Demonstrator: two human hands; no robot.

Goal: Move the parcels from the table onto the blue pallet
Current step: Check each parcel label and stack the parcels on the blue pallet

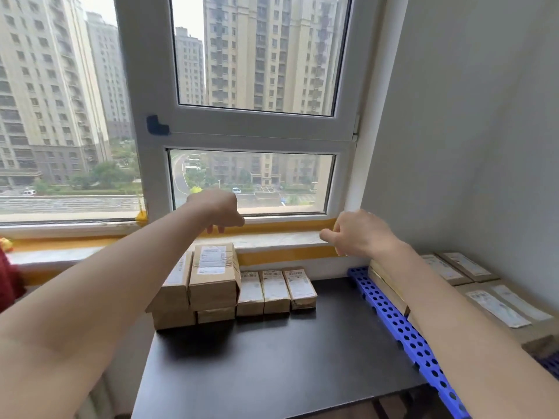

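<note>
Several brown cardboard parcels with white labels stand at the far end of the black table (287, 358). A stacked group (211, 279) is on the left and three low parcels (275, 291) lie side by side to its right. My left hand (220, 211) hovers just above the stacked group, fingers curled loosely downward, holding nothing. My right hand (360, 234) hangs in the air above the far end of the blue pallet (402, 331), fingers apart and empty. More parcels (496, 303) lie on the pallet along the right wall.
A window sill with yellow tape (287, 237) runs behind the table. A grey wall (469, 146) closes off the right side. A red object (9, 282) sits at the left edge.
</note>
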